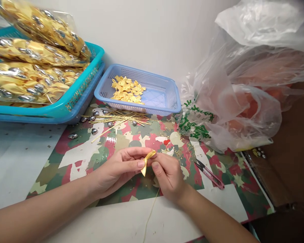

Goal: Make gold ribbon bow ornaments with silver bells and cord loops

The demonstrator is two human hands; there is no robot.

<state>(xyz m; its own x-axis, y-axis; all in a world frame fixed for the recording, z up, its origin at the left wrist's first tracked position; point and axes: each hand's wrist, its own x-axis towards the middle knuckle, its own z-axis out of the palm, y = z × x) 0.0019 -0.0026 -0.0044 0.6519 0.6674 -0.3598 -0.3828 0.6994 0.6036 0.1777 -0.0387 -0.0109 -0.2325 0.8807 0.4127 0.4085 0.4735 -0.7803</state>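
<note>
Single head-worn view, looking forward and down over a multicoloured camouflage-patterned table covering (pixel 131 139). Bare left hand (pixel 119 168) and bare right hand (pixel 169 172) close, near mid-frame; plain white wall (pixel 152 30) farther off. Coverage wide: turquoise plastic basket (pixel 50 112) at left, crumpled translucent plastic bags (pixel 233 98) at right.

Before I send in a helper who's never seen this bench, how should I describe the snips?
Find the camouflage-patterned cover, then look just right of the right hand. The snips lie there at a slant, below the plastic bag; their dark blades and pink handle set them apart from it.
</note>
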